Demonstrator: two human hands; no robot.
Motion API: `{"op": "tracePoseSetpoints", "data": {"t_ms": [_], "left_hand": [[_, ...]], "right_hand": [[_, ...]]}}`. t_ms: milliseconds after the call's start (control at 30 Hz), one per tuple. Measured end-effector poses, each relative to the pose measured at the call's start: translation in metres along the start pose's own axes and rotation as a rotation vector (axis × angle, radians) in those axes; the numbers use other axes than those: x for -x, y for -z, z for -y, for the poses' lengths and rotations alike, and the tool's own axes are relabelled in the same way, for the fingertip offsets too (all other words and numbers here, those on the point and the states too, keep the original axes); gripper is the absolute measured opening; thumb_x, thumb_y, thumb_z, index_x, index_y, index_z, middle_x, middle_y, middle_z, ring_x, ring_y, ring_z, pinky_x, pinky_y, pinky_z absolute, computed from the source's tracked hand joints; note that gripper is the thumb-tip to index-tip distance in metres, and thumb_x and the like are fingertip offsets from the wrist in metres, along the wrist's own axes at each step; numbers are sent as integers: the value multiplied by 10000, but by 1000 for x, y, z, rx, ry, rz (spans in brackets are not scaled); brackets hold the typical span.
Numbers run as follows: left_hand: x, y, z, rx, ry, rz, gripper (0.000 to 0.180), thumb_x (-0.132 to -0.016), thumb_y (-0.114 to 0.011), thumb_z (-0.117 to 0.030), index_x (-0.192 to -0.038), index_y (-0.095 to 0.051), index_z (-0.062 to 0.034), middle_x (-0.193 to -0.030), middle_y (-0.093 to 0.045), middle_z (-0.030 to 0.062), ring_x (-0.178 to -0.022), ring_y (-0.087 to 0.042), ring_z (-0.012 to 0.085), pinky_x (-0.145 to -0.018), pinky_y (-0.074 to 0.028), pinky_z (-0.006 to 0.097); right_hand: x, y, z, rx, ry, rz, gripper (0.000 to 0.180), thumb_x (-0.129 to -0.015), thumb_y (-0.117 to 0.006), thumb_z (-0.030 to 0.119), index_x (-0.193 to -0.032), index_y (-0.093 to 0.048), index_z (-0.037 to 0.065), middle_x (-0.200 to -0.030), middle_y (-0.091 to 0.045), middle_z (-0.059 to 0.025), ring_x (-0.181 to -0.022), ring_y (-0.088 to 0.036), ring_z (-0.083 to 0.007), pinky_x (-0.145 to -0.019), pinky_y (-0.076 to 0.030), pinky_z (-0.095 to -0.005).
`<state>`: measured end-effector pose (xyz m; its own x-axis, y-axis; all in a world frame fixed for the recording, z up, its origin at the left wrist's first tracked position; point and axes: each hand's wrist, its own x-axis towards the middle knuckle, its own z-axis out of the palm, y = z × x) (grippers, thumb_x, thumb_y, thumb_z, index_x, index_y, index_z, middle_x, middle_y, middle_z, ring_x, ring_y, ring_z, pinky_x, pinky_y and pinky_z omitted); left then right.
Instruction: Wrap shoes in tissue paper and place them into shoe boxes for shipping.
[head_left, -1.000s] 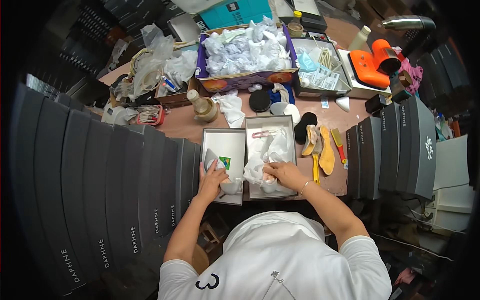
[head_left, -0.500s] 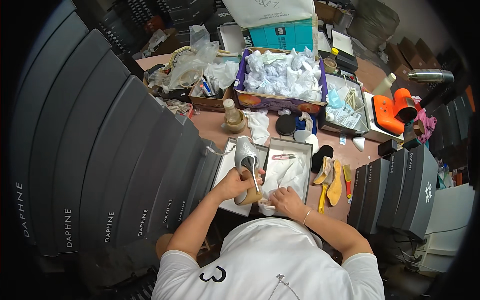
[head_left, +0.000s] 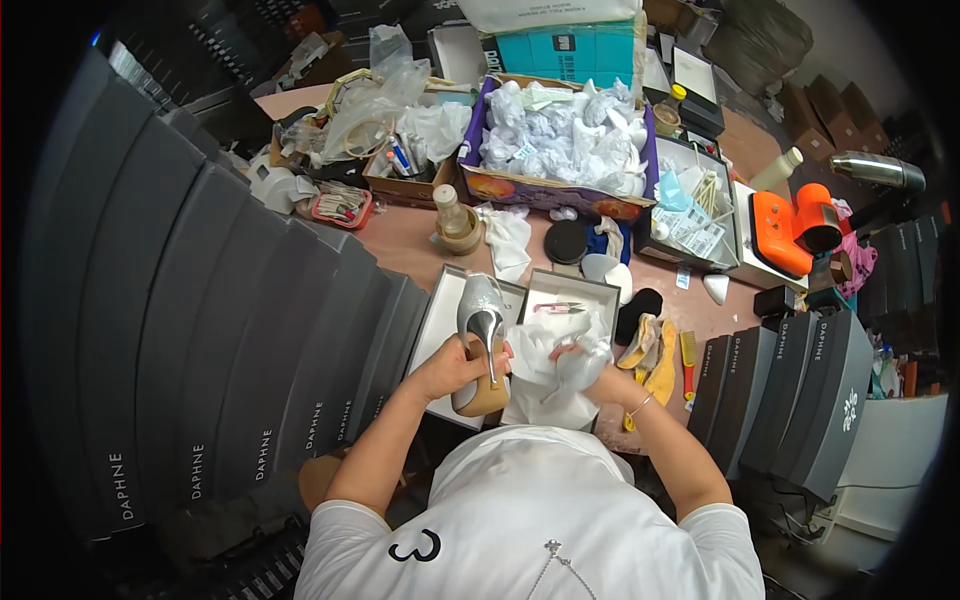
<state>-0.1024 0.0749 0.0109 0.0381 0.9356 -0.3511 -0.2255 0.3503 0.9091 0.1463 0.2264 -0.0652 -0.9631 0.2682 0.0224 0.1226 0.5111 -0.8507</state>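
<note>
My left hand [head_left: 443, 370] is closed around a silver high-heeled shoe [head_left: 480, 303] with a tan sole, its thin heel toward me. The shoe is over a shallow grey box part [head_left: 433, 335] with a white inside. To its right, my right hand [head_left: 607, 385] grips crumpled translucent white wrapping [head_left: 580, 362], which partly hides the fingers. That hand is above a second open box [head_left: 612, 296], where white paper [head_left: 532, 350] and pink-handled thread snips [head_left: 558, 308] lie.
Dark shoe boxes [head_left: 230, 300] are stacked close on my left, more [head_left: 790, 400] on my right. Beyond the work area stand a glass bottle [head_left: 453, 215] and a purple carton [head_left: 555, 195] of crumpled paper. Yellow cloth-like pieces [head_left: 658, 360] and a brush [head_left: 689, 365] lie right.
My right hand has lifted the translucent wrapping and moved slightly right and away from me. The left hand still holds the shoe, a little further left. The view has shifted slightly.
</note>
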Motion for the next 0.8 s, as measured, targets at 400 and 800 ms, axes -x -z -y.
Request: {"op": "tracePoseSetpoints", "data": {"t_ms": [400,800], "left_hand": [[-25,-63,7,-89,-156,-75,212,-884,-651,-130,-1068,-623,-30,-981,-630,16,-880,-571,73,-772,-473,244],[-1,-25,-17,147,-6,88,357,-965,-458,-247,-1223,-499,-4,-991,-651,93,-869,-614,127,-774,-490,265]], "right_hand": [[-4,37,25,-413,-236,-280,323,-801,-689,48,-1093,-551,64,-1068,-580,-9,-988,-538,-111,-869,-444,-256],[7,62,44,-631,-473,-174,406,-785,-576,20,-1186,-630,55,-1146,-643,-82,-1067,-572,-167,-946,-426,-285]]}}
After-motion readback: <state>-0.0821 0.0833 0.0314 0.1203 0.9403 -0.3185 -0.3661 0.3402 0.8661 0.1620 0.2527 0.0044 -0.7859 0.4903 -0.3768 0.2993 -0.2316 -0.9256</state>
